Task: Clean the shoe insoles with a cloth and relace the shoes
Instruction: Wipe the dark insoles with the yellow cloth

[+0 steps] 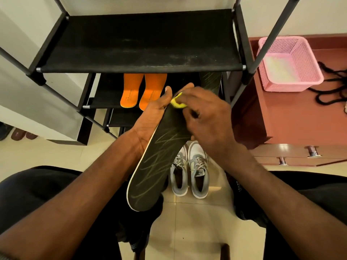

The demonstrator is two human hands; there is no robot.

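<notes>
My left hand holds a black insole with pale green scribble lines, supporting it from underneath with the thumb along its left edge. My right hand pinches a small yellow cloth against the insole's toe end. A second black insole leans on the lower rack shelf. Two orange insoles lie side by side on that shelf. A pair of grey and white laced shoes stands on the tiled floor below my hands.
A black shoe rack with a dusty top shelf stands in front. A pink plastic basket sits on a reddish-brown cabinet at the right, with black laces beside it. Dark footwear lies at the far left.
</notes>
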